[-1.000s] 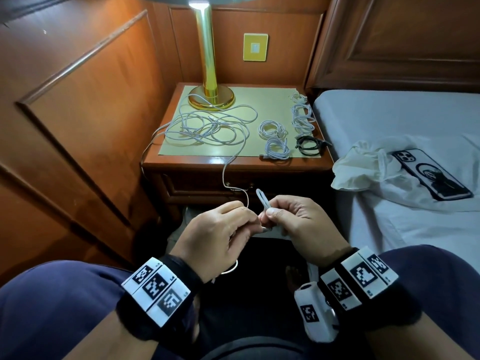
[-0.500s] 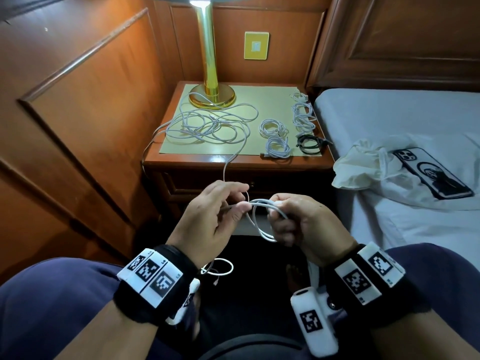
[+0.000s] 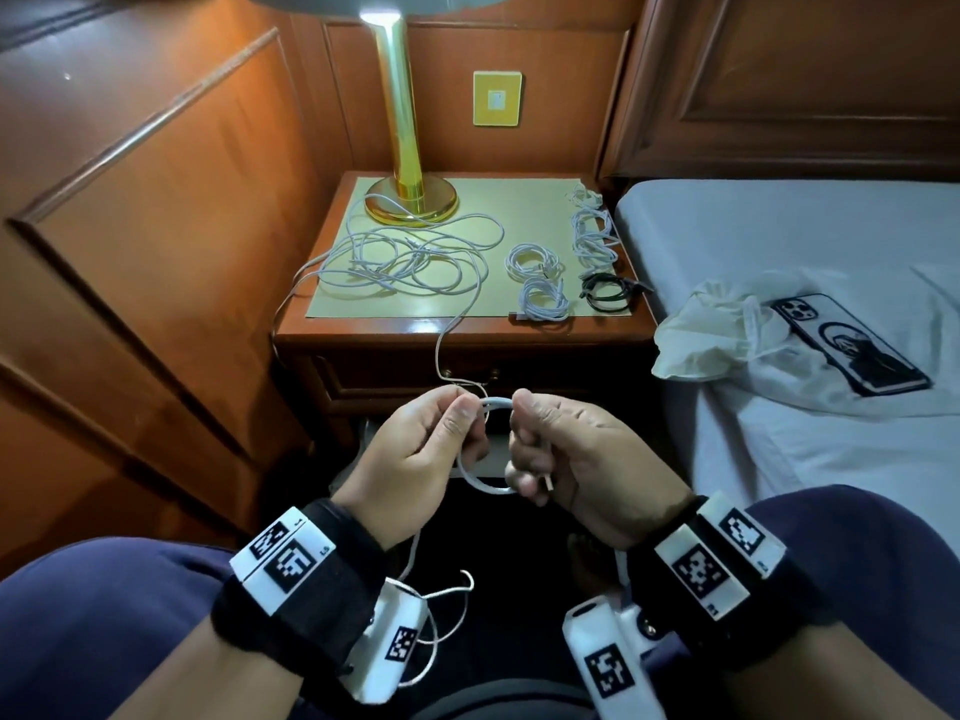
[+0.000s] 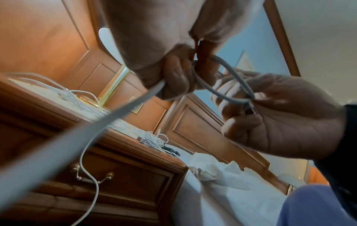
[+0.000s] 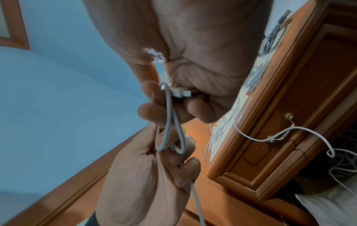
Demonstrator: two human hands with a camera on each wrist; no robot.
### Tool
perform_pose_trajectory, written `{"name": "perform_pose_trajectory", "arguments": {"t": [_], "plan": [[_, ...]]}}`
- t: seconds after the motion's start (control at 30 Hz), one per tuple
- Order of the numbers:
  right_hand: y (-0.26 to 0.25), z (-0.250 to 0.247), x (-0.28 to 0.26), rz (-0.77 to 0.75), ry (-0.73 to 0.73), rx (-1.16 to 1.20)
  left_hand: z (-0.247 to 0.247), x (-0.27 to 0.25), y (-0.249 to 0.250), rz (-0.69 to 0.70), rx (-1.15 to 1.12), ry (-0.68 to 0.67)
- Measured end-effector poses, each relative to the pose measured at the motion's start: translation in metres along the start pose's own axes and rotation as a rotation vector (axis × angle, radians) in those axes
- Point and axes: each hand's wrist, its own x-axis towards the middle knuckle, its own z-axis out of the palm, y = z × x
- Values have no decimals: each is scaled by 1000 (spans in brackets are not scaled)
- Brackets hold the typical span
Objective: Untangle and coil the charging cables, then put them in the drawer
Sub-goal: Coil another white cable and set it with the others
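We coil a white cable (image 3: 485,444) in front of the nightstand (image 3: 467,335)

Our left hand (image 3: 415,459) and right hand (image 3: 576,459) both pinch its loop; no writing reads; only the right wrist view shows the plug (image 5: 180,93) clamped under our thumb.

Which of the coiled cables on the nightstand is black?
The black coil, at the front right corner of the nightstand, nearest the bed. The other coils beside and behind it are white.

A hanging white cable (image 3: 451,339) crosses the drawer handle (image 4: 92,175).
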Motion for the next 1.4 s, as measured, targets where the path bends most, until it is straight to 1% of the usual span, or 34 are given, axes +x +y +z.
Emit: {"name": "perform_pose_trajectory", "arguments": {"t": [0.13, 0.23, 0.33, 0.47, 0.63, 0.77, 0.87, 1.0, 1.03, 1.13, 1.2, 1.3, 1.4], "plan": [[-3, -1, 3, 63, 30, 4, 6, -1, 0, -35, -58, 31], [-4, -4, 3, 79, 66, 4, 7, 0, -4, -23, -44, -15], [-5, -8, 2, 85, 121, 3, 3, 1, -7, 58, 33, -70], [-4, -8, 5, 67, 145, -9, 5, 0, -8, 143, 151, 10], [1, -7, 7, 25, 138, -80, 7, -1, -7, 207, 240, 34], [1, -3, 7, 5, 154, -50, 7, 0, -4, 112, 179, 48], [0, 2, 8, -16, 142, 17, 8, 0, 1, 73, 109, 34], [-2, 3, 9, -57, 136, 5, 5, 3, 2, -76, -81, 119], [-3, 2, 8, -58, 129, 2, 2, 4, 2, -81, -95, 153], [-5, 1, 5, -57, 101, 18, -7, 8, 0, -19, -47, 230], [-6, 1, 4, -51, 84, 41, -8, 8, 1, -6, -60, 287], [-5, 0, 7, -62, 94, 71, -2, 7, 4, -55, -94, 339], [-3, -3, 12, -98, 125, 86, 7, 3, 2, -163, -160, 340]]}}
